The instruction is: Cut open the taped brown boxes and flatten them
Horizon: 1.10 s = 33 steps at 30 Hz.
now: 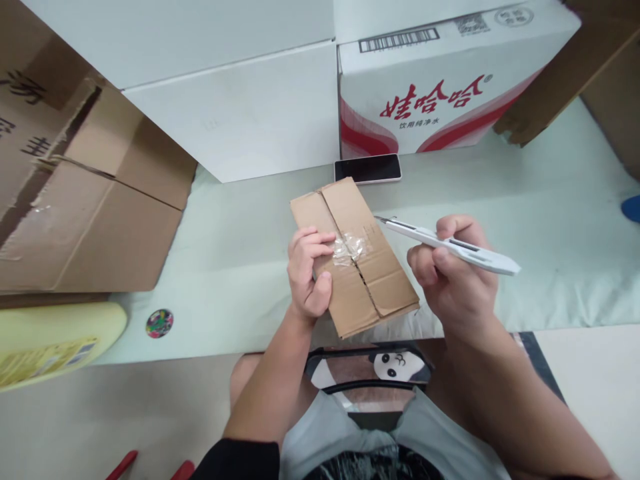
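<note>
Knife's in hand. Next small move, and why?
Probably bring the knife over to the clear tape: the tape lies across the seam, the left hand holds the box, and the right hand has the knife pointed toward it.

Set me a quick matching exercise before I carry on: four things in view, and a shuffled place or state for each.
Things
1. Phone
2. Utility knife
3. Small carton
4. Round patterned disc

Places and states
A. Held by the left hand, clear tape across its seam
B. On the pale cloth, near the yellow container
C. Lying in front of the red-and-white box
D. Gripped in the right hand

Pairs: 1-C, 2-D, 3-A, 4-B
</note>
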Available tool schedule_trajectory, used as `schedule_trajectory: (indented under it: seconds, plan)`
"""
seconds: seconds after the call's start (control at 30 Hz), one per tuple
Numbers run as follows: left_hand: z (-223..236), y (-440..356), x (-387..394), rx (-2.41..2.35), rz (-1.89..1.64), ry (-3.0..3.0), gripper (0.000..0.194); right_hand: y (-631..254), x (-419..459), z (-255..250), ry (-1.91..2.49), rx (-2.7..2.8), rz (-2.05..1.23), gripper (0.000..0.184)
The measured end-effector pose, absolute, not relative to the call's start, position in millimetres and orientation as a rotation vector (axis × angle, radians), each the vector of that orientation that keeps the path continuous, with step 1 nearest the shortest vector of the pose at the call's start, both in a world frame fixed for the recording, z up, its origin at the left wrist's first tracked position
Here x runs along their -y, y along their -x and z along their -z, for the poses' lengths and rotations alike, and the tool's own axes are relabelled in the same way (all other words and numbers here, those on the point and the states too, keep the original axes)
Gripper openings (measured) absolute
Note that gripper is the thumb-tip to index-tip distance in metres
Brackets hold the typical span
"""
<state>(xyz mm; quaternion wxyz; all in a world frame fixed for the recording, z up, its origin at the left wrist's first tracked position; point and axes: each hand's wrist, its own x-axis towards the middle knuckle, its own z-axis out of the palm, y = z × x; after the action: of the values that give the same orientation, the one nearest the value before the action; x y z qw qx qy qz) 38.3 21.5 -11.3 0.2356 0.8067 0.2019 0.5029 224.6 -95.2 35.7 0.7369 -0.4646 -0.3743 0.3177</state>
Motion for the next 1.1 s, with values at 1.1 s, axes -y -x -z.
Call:
schedule_trajectory:
  seconds: [1.1]
  plan:
    - [6, -53, -19, -0.582, -1.391, -2.206, 0.018, -233, 92, -53, 1.031, 0.681, -0.308, 0.042]
